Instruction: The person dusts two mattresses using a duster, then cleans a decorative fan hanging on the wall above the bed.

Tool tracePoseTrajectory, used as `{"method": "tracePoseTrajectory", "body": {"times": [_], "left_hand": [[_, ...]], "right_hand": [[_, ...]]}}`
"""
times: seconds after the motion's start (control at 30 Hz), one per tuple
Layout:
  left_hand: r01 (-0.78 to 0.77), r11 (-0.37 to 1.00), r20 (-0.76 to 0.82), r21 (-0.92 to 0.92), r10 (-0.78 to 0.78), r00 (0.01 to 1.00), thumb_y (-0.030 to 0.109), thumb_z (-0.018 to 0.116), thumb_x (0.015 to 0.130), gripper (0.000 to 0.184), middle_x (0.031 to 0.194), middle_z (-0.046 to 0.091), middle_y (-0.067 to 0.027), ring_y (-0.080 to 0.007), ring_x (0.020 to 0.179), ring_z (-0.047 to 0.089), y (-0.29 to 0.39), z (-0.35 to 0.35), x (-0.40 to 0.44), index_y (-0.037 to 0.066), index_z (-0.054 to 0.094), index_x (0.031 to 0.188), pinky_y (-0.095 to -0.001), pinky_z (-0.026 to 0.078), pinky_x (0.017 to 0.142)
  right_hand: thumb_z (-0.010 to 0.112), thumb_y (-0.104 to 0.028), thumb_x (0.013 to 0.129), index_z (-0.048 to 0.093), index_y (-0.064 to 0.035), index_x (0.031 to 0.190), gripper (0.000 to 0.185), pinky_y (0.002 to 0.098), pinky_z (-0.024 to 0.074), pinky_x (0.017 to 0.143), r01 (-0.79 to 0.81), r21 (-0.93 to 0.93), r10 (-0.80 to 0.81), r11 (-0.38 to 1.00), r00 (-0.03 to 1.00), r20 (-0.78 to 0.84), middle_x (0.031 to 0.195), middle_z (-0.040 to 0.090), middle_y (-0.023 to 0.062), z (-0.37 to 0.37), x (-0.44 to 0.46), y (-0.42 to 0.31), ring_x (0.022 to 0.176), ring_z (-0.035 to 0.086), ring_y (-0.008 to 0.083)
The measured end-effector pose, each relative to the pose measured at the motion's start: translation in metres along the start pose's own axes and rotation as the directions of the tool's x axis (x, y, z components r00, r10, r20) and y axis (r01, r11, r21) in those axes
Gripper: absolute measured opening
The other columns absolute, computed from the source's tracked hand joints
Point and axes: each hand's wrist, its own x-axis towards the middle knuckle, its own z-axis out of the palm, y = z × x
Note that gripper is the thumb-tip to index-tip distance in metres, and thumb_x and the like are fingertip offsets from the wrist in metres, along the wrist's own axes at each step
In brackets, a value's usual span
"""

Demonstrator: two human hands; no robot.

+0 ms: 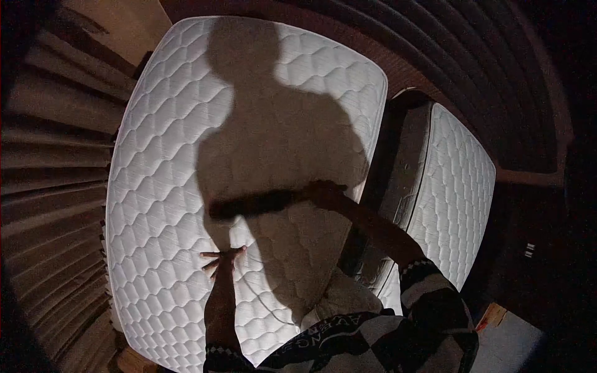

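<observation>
- Hanging in folds at far left: brown curtain [56, 186].
- Beside it: large white mattress [149, 180], quilted in waves, with a person's shadow [280, 130] across it.
- Over its near part: left hand [224, 256], open, fingers spread, holding nothing (contact with the fabric impossible to tell).
- Above the same mattress, inside the shadow: long dark tool [255, 204], lying roughly crosswise (exact kind lost in the gloom).
- At its right end: right hand [326, 193], closed around it, fingers poorly lit.
- Farther right, past a dark gap: smaller white mattress [454, 193], dark along its near side.
</observation>
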Motion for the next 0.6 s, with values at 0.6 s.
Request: {"method": "tracePoseTrajectory", "body": {"times": [0.6], "left_hand": [[-0.033, 0.999, 0.032, -0.007, 0.033, 0.999, 0.051, 0.07, 0.057, 0.099, 0.125, 0.02, -0.0199, -0.0399, 0.119, 0.019, 0.004, 0.002, 0.0, 0.012, 0.013, 0.128, -0.057, 0.015, 0.092]], "right_hand": [[0.036, -0.021, 0.089, 0.049, -0.01, 0.116, 0.033, 0.0469, 0.0359, 0.091, -0.061, -0.277, 0.158, 0.959, 0.925, 0.346, 0.115, 0.051, 0.0152, -0.073, 0.122, -0.112, 0.108, 0.047, 0.0321]]}}
